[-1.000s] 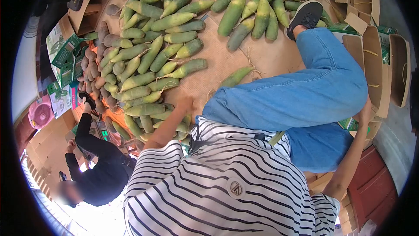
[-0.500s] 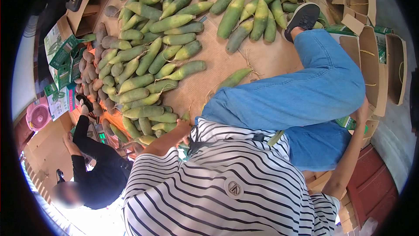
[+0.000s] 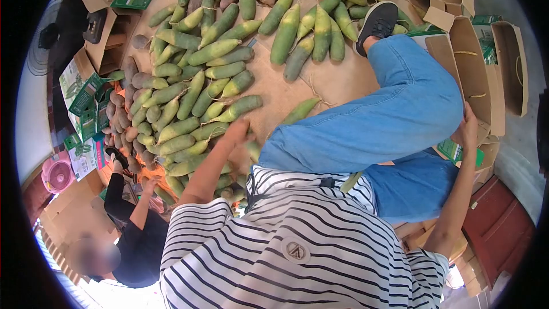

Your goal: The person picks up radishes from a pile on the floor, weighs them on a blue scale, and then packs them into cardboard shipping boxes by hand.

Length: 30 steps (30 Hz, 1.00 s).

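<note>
Many green radishes (image 3: 194, 92) lie in a pile, pale tips and thin roots showing. My left hand (image 3: 237, 133) is over the pile's near right edge, next to a green radish (image 3: 243, 108). Its fingers are smeared by motion, and a blurred greenish shape lies just below them. One radish (image 3: 301, 110) lies apart from the pile, partly hidden by my bent leg (image 3: 366, 114). At the far right, my right hand (image 3: 469, 126) is beside my thigh, near an open cardboard box (image 3: 473, 80); its fingers are partly hidden.
Brown-red radishes (image 3: 120, 117) lie on orange cloth at the left. Another person (image 3: 134, 246) in dark clothes sits at the lower left, one hand (image 3: 150, 186) raised. Green-and-white cartons (image 3: 86, 92) and a pink fan (image 3: 58, 174) stand at the left edge. More radishes (image 3: 286, 29) lie near my shoe (image 3: 378, 23).
My left hand has moved up and forward over the pile. My right hand has risen a little beside the box. The other person has shifted, and my view has turned slightly.
</note>
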{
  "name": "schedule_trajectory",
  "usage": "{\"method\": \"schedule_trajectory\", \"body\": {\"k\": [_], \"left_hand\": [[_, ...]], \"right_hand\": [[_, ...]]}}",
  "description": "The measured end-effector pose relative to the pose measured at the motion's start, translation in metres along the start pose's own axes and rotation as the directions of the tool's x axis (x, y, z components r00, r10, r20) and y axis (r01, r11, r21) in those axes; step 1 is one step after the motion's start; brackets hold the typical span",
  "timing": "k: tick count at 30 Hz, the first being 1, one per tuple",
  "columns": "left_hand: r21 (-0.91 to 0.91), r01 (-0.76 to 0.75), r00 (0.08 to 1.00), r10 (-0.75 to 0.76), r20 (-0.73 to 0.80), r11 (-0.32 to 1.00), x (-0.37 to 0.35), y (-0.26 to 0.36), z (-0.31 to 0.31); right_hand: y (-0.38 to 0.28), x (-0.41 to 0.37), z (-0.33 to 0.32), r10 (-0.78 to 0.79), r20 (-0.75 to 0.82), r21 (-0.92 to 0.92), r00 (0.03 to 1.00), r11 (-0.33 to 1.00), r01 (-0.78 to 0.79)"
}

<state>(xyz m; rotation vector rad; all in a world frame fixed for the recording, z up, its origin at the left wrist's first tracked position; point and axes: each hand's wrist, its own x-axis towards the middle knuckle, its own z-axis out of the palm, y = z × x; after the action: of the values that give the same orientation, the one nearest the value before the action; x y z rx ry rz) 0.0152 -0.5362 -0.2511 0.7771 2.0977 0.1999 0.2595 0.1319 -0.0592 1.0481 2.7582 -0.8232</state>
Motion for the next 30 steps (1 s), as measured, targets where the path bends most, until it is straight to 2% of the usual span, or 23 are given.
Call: {"method": "schedule_trajectory", "body": {"k": [1, 2, 4, 6, 8, 9, 11, 12, 14, 15, 16, 18, 21, 24, 25, 28, 29, 30], "left_hand": [[-0.057, -0.037, 0.997, 0.034, -0.068, 0.998, 0.017, 0.014, -0.026], [-0.016, -0.08, 0.979, 0.076, -0.188, 0.997, 0.029, 0.034, -0.056], [-0.099, -0.207, 0.873, 0.138, -0.469, 0.973, 0.053, 0.058, -0.104], [-0.258, -0.291, 0.736, 0.044, -0.675, 0.921, 0.064, 0.106, -0.182], [-0.42, -0.388, 0.699, -0.035, -0.714, 0.821, 0.06, 0.116, -0.213], [-0.487, -0.436, 0.68, -0.077, -0.729, 0.756, 0.059, 0.116, -0.22], [-0.246, -0.225, 0.653, -0.042, -0.756, 0.943, 0.059, 0.077, -0.2], [-0.114, -0.098, 0.645, -0.024, -0.764, 0.989, 0.056, 0.048, -0.182], [0.029, 0.283, 0.782, -0.213, -0.586, 0.959, 0.035, -0.007, -0.132], [0.09, 0.44, 0.829, -0.365, -0.424, 0.894, 0.018, -0.02, -0.12], [0.177, 0.564, 0.818, -0.516, -0.254, 0.807, 0.001, -0.03, -0.108], [0.293, 0.658, 0.749, -0.567, -0.343, 0.693, -0.025, -0.057, -0.085], [0.367, 0.669, 0.663, -0.296, -0.687, 0.647, -0.045, -0.093, -0.084], [0.323, 0.605, 0.662, -0.234, -0.712, 0.728, -0.047, -0.1, -0.117], [0.351, 0.612, 0.667, -0.224, -0.71, 0.709, -0.043, -0.101, -0.126], [0.258, 0.71, 0.688, -0.569, -0.451, 0.655, -0.017, -0.129, -0.134], [0.3, 0.679, 0.705, -0.481, -0.521, 0.67, -0.016, -0.133, -0.13], [0.309, 0.673, 0.71, -0.472, -0.522, 0.672, -0.015, -0.135, -0.127]], "right_hand": [[-0.005, 0.0, -0.001, 0.001, 0.005, -0.016, 1.0, 1.0, -0.001], [-0.008, 0.0, -0.001, 0.001, 0.012, -0.032, 1.0, 0.999, -0.001], [0.002, 0.0, -0.001, -0.009, -0.014, -0.001, 1.0, 1.0, 0.009], [0.006, 0.001, 0.003, -0.009, -0.003, 0.041, 1.0, 0.999, 0.009], [0.002, 0.002, 0.0, 0.005, 0.031, 0.089, 1.0, 0.996, -0.008], [0.006, 0.003, 0.001, -0.009, 0.006, 0.054, 1.0, 0.999, 0.008], [0.022, 0.004, 0.004, -0.042, -0.035, -0.015, 0.999, 0.999, 0.041], [0.023, 0.004, 0.007, -0.006, -0.02, 0.068, 1.0, 0.998, 0.008], [0.02, 0.001, 0.01, 0.059, 0.027, 0.229, 0.998, 0.971, -0.064], [0.018, 0.001, 0.008, 0.09, 0.05, 0.302, 0.995, 0.948, -0.101], [0.016, 0.001, 0.005, 0.121, 0.075, 0.369, 0.99, 0.919, -0.14], [0.011, 0.005, 0.001, 0.181, 0.124, 0.492, 0.976, 0.843, -0.219], [0.0, 0.002, 0.003, 0.179, 0.139, 0.449, 0.974, 0.865, -0.223], [-0.013, -0.001, 0.005, 0.136, 0.115, 0.316, 0.984, 0.934, -0.166], [-0.017, -0.003, 0.006, 0.125, 0.11, 0.288, 0.986, 0.945, -0.152], [-0.027, -0.006, 0.002, 0.112, 0.086, 0.231, 0.99, 0.964, -0.129], [-0.03, -0.006, 0.001, 0.118, 0.078, 0.218, 0.99, 0.967, -0.132], [-0.034, -0.006, -0.001, 0.121, 0.075, 0.217, 0.99, 0.967, -0.134]]}}
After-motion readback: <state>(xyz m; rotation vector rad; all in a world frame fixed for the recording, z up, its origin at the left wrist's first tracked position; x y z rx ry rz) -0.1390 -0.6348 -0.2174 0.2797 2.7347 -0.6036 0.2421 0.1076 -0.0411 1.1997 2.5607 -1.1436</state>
